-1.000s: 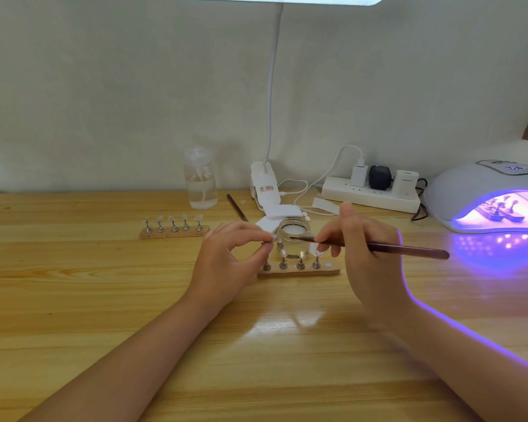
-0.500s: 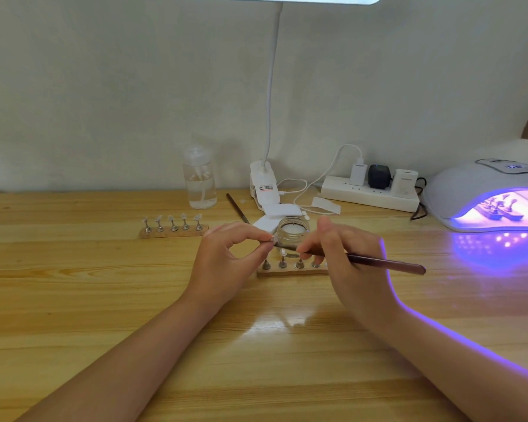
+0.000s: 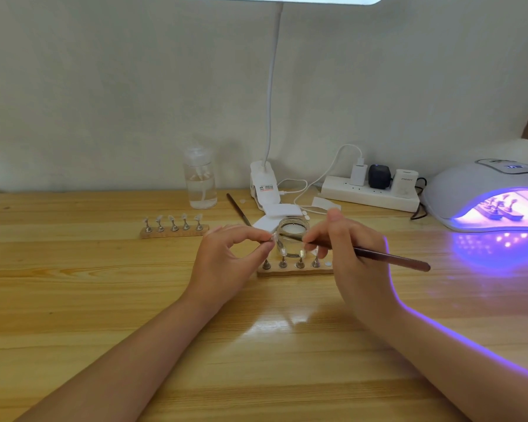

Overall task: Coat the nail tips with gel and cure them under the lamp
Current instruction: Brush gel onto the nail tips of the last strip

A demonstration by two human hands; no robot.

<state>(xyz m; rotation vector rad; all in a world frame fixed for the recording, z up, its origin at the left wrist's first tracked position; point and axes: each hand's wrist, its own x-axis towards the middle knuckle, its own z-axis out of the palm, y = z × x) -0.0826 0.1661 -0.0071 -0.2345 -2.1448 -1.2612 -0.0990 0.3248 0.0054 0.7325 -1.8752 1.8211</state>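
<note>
My left hand [image 3: 229,257] pinches a small clear nail tip [image 3: 272,238] between thumb and forefinger, just above the left end of a wooden holder strip [image 3: 293,272] with several metal pegs. My right hand [image 3: 345,254] grips a dark brush [image 3: 387,257], and its tip lies close to the pinched nail tip. Behind them stands an open glass gel jar [image 3: 293,236]. A second wooden strip [image 3: 173,232] holds several nail tips on pegs. The white curing lamp [image 3: 476,190] glows violet, with another strip of tips [image 3: 500,210] inside it.
A clear pump bottle [image 3: 200,181] stands at the back. Beside it are a white clip lamp base [image 3: 264,185], white pads [image 3: 279,214], a spare brush [image 3: 237,213] and a power strip [image 3: 369,193] with plugs and cables. All of it lies on a wooden table [image 3: 104,300].
My right hand moved left with the brush, from the jar's mouth toward the nail tip in my left hand. My left hand stayed almost still.
</note>
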